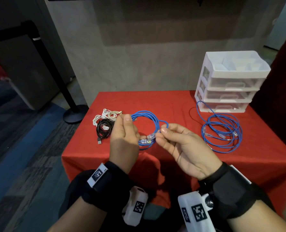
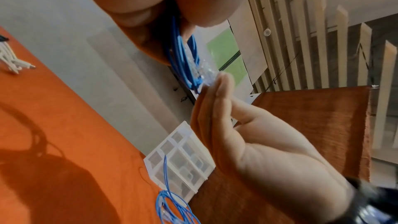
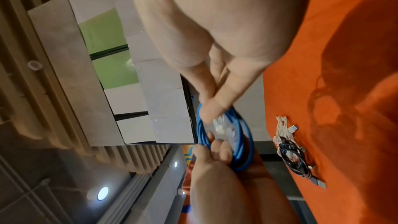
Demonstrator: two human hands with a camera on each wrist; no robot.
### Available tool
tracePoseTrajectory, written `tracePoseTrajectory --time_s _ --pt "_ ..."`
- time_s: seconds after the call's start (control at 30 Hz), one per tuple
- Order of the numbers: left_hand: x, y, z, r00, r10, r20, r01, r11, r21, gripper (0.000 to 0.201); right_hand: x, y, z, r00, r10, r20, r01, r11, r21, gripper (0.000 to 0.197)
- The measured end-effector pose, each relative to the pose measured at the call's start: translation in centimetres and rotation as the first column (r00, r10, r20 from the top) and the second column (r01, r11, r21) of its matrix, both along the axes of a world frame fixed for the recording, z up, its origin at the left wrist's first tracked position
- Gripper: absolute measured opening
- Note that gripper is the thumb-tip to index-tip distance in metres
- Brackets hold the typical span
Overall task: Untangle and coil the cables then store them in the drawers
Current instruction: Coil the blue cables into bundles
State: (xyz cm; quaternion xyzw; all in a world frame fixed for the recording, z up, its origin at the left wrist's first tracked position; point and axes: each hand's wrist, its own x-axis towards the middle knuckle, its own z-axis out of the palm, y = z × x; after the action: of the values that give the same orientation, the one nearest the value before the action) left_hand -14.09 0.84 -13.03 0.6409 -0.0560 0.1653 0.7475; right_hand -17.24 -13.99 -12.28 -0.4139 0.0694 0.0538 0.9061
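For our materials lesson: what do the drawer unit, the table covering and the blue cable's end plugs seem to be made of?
Drawer unit: white frame with see-through drawers, smooth and slightly glossy, likely moulded plastic.
Table covering: red, matte, draping and creasing over the edge, so apparently woven cloth.
End plugs of the blue cable: clear and glinting, probably hard plastic; cable jacket looks like smooth, flexible plastic or rubber.

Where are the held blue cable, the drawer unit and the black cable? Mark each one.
held blue cable [image 1: 147, 114]: head view, top arc of the coil.
drawer unit [image 1: 210, 71]: head view, white top rim.
black cable [image 1: 103, 129]: head view, middle of the bundle.
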Motion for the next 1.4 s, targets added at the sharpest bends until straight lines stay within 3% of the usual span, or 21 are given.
tracePoseTrajectory --time_s 0.13,0.2,0.27,0.33,0.43,0.53,0.6,0.7,0.8,1.07,1.3,1.4 --pt "-0.9 -1.1 -0.2 0.999 -0.036 -0.011 0.036 0.999 0.001 0.029 0.4 0.7 -0.5 0.99 -0.135 0.027 0.135 0.991 0.011 0.01" --pt "-1.1 -1.4 -0.3 0.998 -0.05 -0.036 0.049 0.998 -0.025 0.029 0.4 1.1 -1.1 0.979 -0.186 0.082 0.197 0.967 -0.159 0.015" --pt "-1.4 -1.7 -0.1 0.996 -0.051 -0.067 0.048 0.998 -0.047 0.03 0.4 1.2 -1.7 0.961 -0.226 0.159 0.272 0.874 -0.403 0.019" --pt "-1.7 -1.8 0.2 0.994 -0.053 -0.097 0.046 0.996 -0.074 0.032 0.4 1.2 -2.1 0.953 -0.23 0.197 0.3 0.815 -0.496 0.022" --pt "-1.6 -1.7 0.5 0.991 -0.066 -0.112 0.054 0.993 -0.109 0.034 0.4 1.0 -1.9 0.985 -0.158 0.067 0.171 0.878 -0.448 0.028" --pt "-1.1 -1.5 0.6 0.989 -0.094 -0.113 0.079 0.988 -0.129 0.032 0.5 0.3 -1.2 0.992 0.099 -0.081 -0.116 0.965 -0.235 0.033" --pt "-0.8 -1.2 0.8 0.988 -0.103 -0.114 0.088 0.988 -0.126 0.033 0.3 -0.2 -1.0 0.973 0.227 -0.05 -0.232 0.96 -0.159 0.04" --pt "-0.3 -1.0 1.0 0.988 -0.098 -0.119 0.085 0.99 -0.114 0.039 -0.3 -0.7 -1.4 0.945 0.323 0.053 -0.306 0.929 -0.207 0.048" --pt "-0.2 -0.9 0.9 0.992 -0.088 -0.088 0.08 0.993 -0.087 0.036 -0.4 -1.1 -1.8 0.931 0.344 0.119 -0.313 0.924 -0.22 0.049" --pt "-0.5 -1.0 0.3 0.971 -0.176 -0.162 0.161 0.982 -0.1 0.039 0.0 -0.5 -2.6 0.975 0.192 0.113 -0.152 0.943 -0.297 0.007" --pt "-0.6 -1.0 -0.3 0.944 -0.252 -0.212 0.232 0.966 -0.115 0.038 1.0 -0.3 -3.4 0.988 0.118 0.102 -0.062 0.896 -0.44 0.007" --pt "-0.8 -0.9 -0.7 0.933 -0.295 -0.207 0.286 0.955 -0.075 0.038 1.5 -0.4 -3.5 0.99 0.131 0.041 -0.096 0.871 -0.481 0.011"
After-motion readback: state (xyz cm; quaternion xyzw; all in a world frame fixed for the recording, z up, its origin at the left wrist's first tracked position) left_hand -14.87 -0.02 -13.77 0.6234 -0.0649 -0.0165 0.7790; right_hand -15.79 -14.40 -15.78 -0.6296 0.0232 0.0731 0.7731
